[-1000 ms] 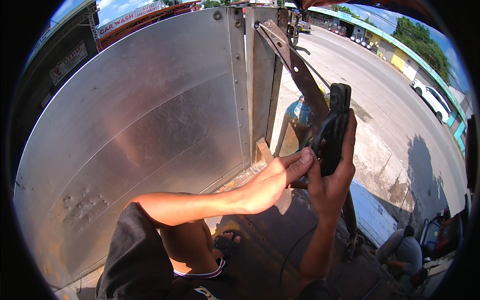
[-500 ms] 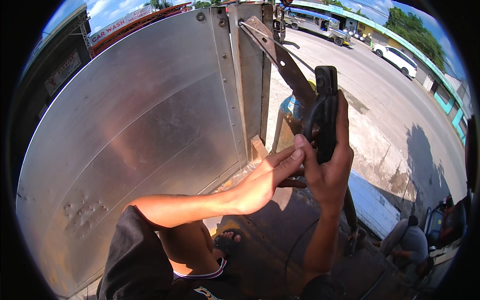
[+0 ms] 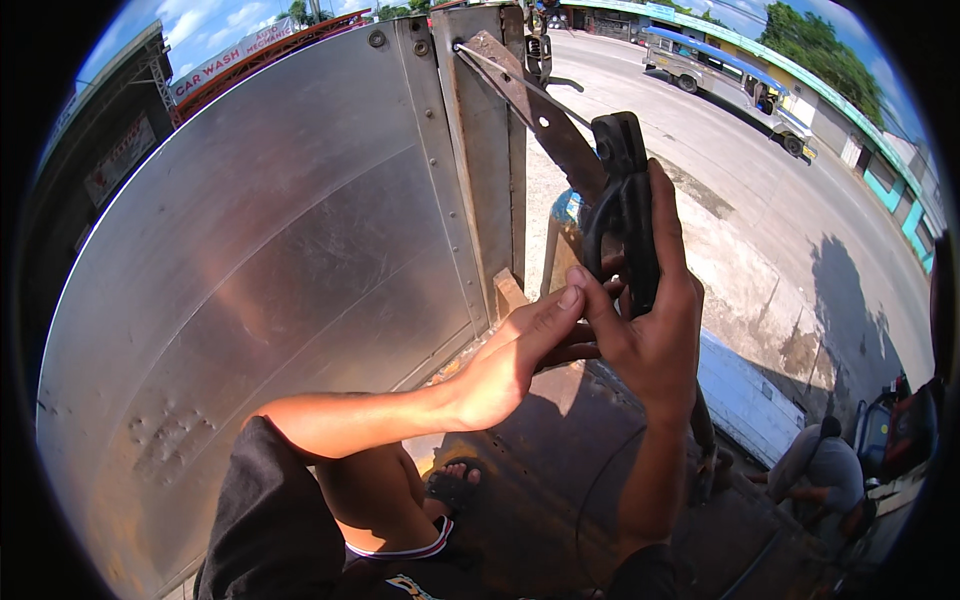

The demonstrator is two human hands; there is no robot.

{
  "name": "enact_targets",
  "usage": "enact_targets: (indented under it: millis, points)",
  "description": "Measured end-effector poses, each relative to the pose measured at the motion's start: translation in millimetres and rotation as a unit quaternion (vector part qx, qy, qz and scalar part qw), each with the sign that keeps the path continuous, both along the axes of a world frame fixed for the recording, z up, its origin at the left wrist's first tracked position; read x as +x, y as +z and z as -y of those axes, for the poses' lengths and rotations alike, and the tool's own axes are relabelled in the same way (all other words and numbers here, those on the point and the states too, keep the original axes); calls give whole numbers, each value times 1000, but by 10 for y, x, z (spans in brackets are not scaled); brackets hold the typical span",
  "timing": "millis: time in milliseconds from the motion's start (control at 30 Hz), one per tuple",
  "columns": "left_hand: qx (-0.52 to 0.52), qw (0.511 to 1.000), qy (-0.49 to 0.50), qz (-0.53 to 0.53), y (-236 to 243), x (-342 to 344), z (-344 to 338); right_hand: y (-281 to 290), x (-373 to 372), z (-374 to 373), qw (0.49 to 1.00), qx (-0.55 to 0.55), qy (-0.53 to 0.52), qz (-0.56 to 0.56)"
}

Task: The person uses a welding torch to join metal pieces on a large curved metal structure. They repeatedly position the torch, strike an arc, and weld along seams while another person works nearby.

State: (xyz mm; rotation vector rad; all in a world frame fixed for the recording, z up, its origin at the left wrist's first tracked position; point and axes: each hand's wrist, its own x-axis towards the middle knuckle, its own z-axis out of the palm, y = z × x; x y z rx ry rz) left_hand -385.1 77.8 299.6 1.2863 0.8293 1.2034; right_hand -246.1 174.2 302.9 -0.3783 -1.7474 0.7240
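Note:
My right hand (image 3: pixel 655 330) is raised and closed around the handle of a black electrode holder (image 3: pixel 628 215) with a looped lever. A thin welding rod (image 3: pixel 525 85) slants from the holder's head up to the top of a rusty, drilled metal brace (image 3: pixel 535 110). My left hand (image 3: pixel 510 355) reaches across from the left. Its thumb touches my right thumb, and its fingertips disappear behind the right hand, so what they grip is hidden. Left of the brace stands a large curved sheet-metal panel (image 3: pixel 270 260), fastened by rivets to an upright metal post (image 3: pixel 480 170).
Beneath me lies a rusty metal floor (image 3: pixel 545 470) with a thin cable. A rusty gas cylinder (image 3: pixel 562 240) stands behind the brace. Below at right, a person in grey (image 3: pixel 820 465) crouches near a white panel (image 3: pixel 745 390). Beyond runs a road with a long passenger vehicle (image 3: pixel 730 85).
Both hands, the holder and the brace appear slightly farther left as the view shifts. The passenger vehicle has moved right along the road, and the white car is out of sight.

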Motion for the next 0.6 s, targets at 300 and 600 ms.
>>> enact_targets:
  millis: [300, 600]
  points:
    - [2, 1000, -4, -10, 9, 43, 4, 12, 36, -4, 1000, -4, -10, 0]
    - [7, 1000, 24, 8, -8, 49, 29, 8, 34, 66, 1000, -5, -19, -9]
